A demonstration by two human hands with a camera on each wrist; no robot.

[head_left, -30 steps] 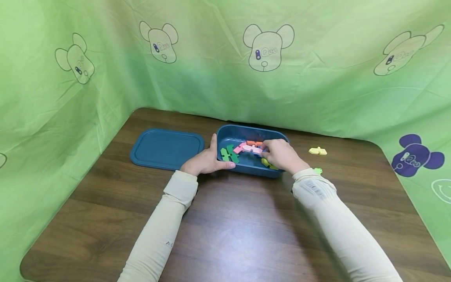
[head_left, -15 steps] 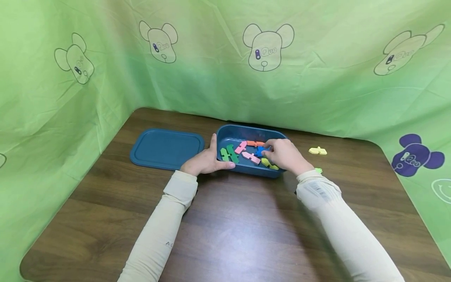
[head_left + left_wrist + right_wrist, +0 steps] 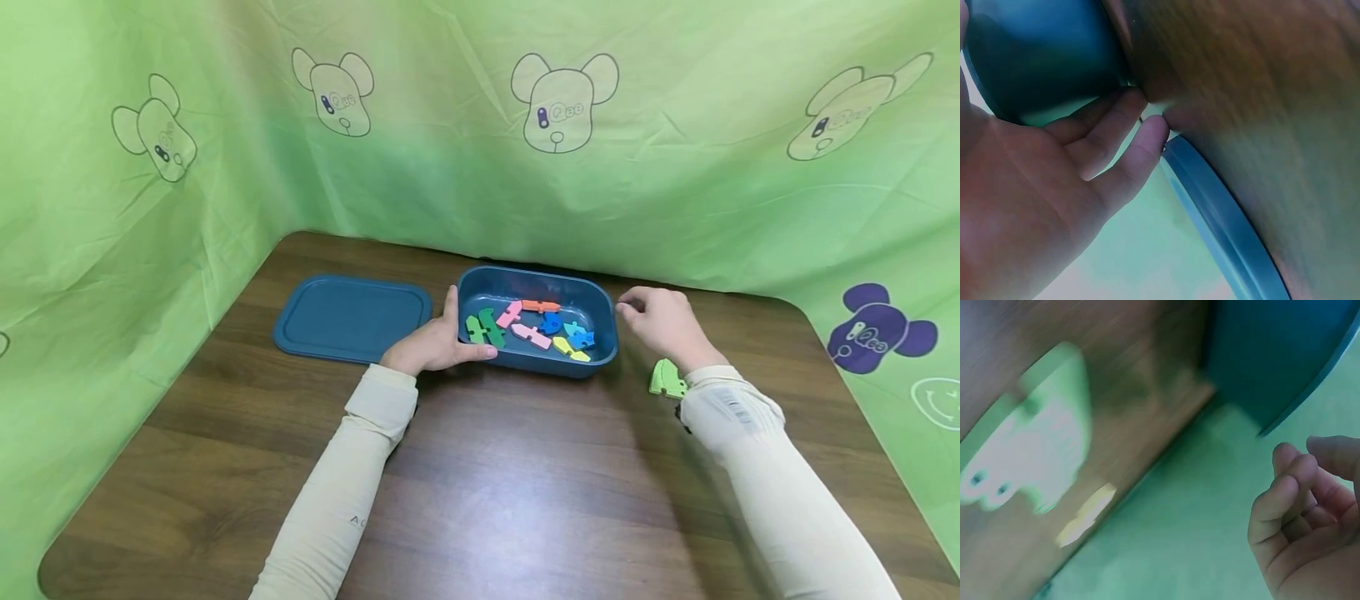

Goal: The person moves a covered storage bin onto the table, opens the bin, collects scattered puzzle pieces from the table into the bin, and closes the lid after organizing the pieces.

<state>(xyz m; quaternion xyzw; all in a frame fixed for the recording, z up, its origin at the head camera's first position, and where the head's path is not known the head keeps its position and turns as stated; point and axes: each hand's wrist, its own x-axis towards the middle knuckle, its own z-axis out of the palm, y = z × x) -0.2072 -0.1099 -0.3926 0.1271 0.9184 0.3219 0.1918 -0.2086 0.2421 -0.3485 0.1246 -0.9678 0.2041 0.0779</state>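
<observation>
In the head view a blue plastic box (image 3: 536, 367) holds several small colourful notched pieces. Among them are a dark green piece (image 3: 492, 327), a pink piece (image 3: 531, 336), an orange piece (image 3: 540, 307) and a yellow piece (image 3: 570, 349). My left hand (image 3: 435, 343) rests against the box's near left corner, thumb along the front and index finger up the left side. Right of the box, my right hand (image 3: 667, 325) is raised, fingers loosely bent with nothing between them. Below it lies a light green piece (image 3: 666, 379) with two eye-like dots.
A flat blue lid (image 3: 352, 317) lies left of the box, close to my left hand. Another pale yellow piece (image 3: 1088, 515) shows on the table in the right wrist view, hidden by my hand from the head. A green curtain (image 3: 450, 192) stands behind the wooden table (image 3: 480, 483).
My right hand has let go of a pink piece in the box, then moved out to the right over the table. My left hand has stayed at the box.
</observation>
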